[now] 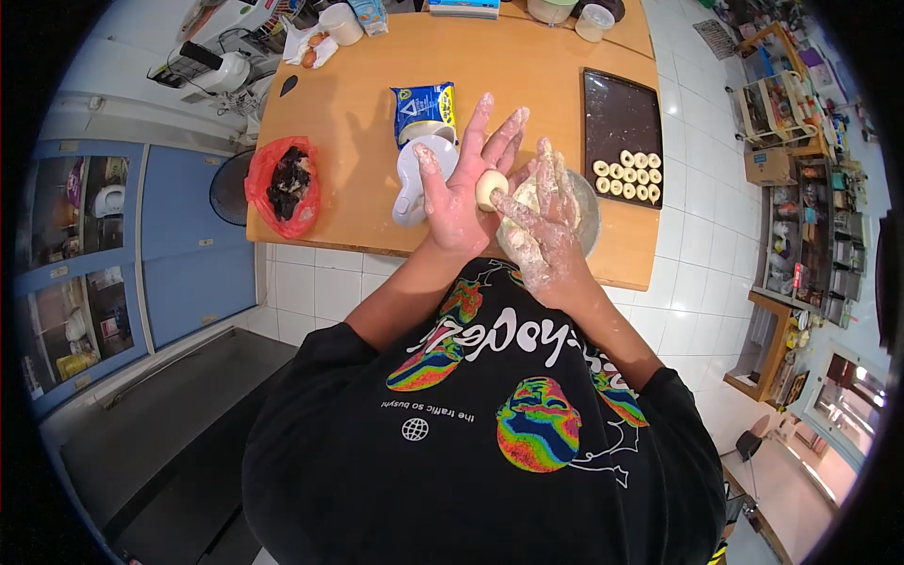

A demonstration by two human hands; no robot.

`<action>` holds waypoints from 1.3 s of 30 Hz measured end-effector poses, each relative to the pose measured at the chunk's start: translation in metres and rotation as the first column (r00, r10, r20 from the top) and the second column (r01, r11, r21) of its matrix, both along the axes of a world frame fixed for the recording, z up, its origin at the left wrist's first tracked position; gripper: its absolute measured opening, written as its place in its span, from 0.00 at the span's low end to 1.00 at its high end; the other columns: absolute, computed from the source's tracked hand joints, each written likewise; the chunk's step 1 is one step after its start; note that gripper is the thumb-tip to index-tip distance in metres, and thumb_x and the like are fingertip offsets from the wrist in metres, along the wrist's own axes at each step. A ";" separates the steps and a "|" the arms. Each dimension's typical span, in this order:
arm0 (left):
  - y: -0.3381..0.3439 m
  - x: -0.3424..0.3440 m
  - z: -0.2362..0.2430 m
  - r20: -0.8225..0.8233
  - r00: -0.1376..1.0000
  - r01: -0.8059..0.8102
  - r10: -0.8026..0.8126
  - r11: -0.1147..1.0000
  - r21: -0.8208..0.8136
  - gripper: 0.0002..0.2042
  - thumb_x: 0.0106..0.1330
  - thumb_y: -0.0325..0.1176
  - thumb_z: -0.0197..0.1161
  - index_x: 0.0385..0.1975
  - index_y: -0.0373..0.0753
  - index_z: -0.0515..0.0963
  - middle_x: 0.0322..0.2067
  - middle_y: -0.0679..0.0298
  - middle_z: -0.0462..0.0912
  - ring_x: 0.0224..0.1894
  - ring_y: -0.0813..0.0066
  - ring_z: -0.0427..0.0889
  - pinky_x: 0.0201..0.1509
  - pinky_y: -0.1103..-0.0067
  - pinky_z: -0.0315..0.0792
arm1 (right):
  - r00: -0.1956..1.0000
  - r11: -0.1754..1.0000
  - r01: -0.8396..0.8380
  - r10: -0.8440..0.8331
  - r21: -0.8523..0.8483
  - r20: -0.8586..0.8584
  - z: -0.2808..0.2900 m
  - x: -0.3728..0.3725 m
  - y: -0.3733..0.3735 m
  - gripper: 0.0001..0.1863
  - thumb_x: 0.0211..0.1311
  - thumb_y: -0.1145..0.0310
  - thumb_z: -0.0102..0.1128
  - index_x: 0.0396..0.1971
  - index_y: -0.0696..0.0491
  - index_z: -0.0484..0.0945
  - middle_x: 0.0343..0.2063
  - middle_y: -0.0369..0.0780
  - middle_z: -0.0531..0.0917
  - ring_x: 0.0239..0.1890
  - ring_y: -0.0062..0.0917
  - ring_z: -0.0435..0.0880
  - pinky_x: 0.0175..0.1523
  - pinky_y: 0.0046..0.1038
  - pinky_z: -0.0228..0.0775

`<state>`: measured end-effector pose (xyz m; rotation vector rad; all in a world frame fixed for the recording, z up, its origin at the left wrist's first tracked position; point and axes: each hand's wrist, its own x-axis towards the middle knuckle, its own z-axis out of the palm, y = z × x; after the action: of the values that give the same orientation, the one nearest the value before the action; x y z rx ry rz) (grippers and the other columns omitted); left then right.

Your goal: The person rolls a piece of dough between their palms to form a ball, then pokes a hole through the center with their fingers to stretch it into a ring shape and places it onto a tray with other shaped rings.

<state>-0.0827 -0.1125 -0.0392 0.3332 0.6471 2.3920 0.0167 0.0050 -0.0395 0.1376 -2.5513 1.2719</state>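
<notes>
My left hand [461, 193] is held palm up over the table, floury, its fingers stretched and spread. A small round of pale dough [488, 191] lies on the side of that palm nearest my right hand. My right hand [548, 221], coated with flour and dough bits, points its index finger against the round, with the other fingers extended. Beneath my right hand stands a metal bowl [590, 218] of floury dough, partly hidden. To the right, a dark baking tray [612, 108] carries several small dough rings [629, 175] in rows at its near end.
A white plastic jug [411, 193] and a blue-and-yellow packet [422, 108] stand left of my hands on the wooden table [348, 132]. A red plastic bag [264, 202] with dark contents lies at the left edge. Eggs [311, 55], a cup [341, 24] and tubs [594, 23] line the back.
</notes>
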 end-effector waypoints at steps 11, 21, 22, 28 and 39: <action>-0.004 -0.007 -0.026 0.262 0.963 0.027 -0.059 0.992 0.123 0.49 0.60 0.80 0.28 0.77 0.54 0.40 0.73 0.52 0.50 0.74 0.53 0.53 0.75 0.56 0.51 | 0.997 0.916 0.078 -0.076 0.393 -0.020 0.028 -0.010 0.006 0.19 0.58 0.53 0.67 0.50 0.40 0.84 0.72 0.46 0.60 0.73 0.53 0.54 0.72 0.53 0.45; -0.012 -0.010 -0.027 0.164 0.986 0.018 -0.025 0.999 0.046 0.49 0.60 0.81 0.30 0.77 0.56 0.38 0.74 0.55 0.44 0.75 0.57 0.48 0.74 0.57 0.55 | 0.998 0.881 -0.023 -0.004 0.473 0.057 0.020 -0.012 0.005 0.29 0.59 0.42 0.63 0.53 0.45 0.82 0.72 0.54 0.53 0.74 0.58 0.46 0.70 0.65 0.34; -0.011 -0.008 -0.028 0.202 0.977 0.050 -0.065 0.996 0.077 0.49 0.59 0.81 0.31 0.77 0.56 0.38 0.74 0.55 0.44 0.75 0.58 0.48 0.74 0.57 0.55 | 0.997 0.903 -0.017 -0.015 0.430 0.071 0.024 -0.013 0.006 0.29 0.59 0.41 0.63 0.53 0.46 0.82 0.73 0.54 0.53 0.74 0.58 0.45 0.70 0.65 0.33; -0.008 -0.007 -0.017 0.129 0.991 0.041 -0.034 0.998 -0.048 0.52 0.56 0.84 0.32 0.77 0.59 0.34 0.77 0.58 0.34 0.78 0.66 0.32 0.75 0.65 0.48 | 0.995 0.969 -0.090 0.078 0.229 0.062 0.011 -0.009 0.010 0.30 0.60 0.40 0.60 0.53 0.47 0.82 0.73 0.54 0.51 0.75 0.58 0.43 0.71 0.63 0.32; -0.008 0.001 -0.009 0.100 0.994 0.046 -0.043 0.999 -0.027 0.53 0.54 0.85 0.29 0.77 0.58 0.33 0.77 0.58 0.33 0.78 0.63 0.34 0.74 0.61 0.49 | 0.994 0.994 -0.106 0.107 -0.012 0.036 0.006 0.000 0.011 0.26 0.64 0.44 0.58 0.55 0.45 0.81 0.74 0.53 0.52 0.75 0.56 0.45 0.72 0.60 0.33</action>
<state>-0.0814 -0.1204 -0.0485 0.2120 0.6214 2.3378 0.0167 0.0157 -0.0332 0.2533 -2.5992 1.3378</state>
